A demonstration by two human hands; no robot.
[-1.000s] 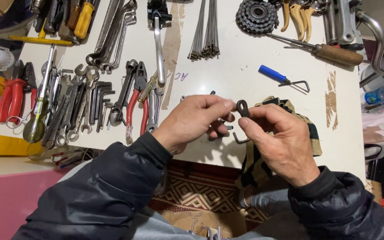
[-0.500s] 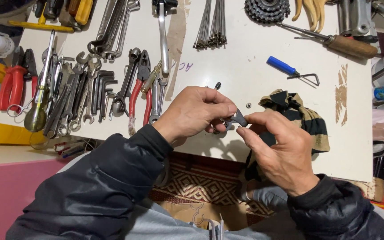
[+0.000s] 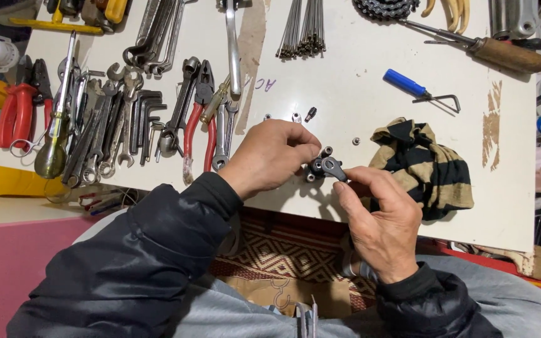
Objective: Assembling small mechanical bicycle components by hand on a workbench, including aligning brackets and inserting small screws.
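Note:
Both hands meet over the near edge of a white work board [image 3: 370, 75]. My left hand [image 3: 270, 156] pinches a small black metal part [image 3: 324, 168] with bolts and a ring end. My right hand [image 3: 380, 219] holds the same part from the other side, thumb and forefinger on its ring end. A few small nuts and screws [image 3: 295, 117] lie on the board just beyond my left hand. A black-and-tan striped rag [image 3: 424, 166] lies right of my hands.
Wrenches, hex keys and red-handled pliers [image 3: 195, 119] lie left. A yellow-handled screwdriver [image 3: 54, 138] and red cutters [image 3: 17, 109] sit further left. Spokes [image 3: 302, 28], a blue-handled hex tool [image 3: 417, 89] and a wooden-handled screwdriver [image 3: 489, 50] lie beyond.
The view has shifted so the hands sit lower over the board. The black part has been turned between the fingers, and the rag, earlier under my right hand, now lies uncovered.

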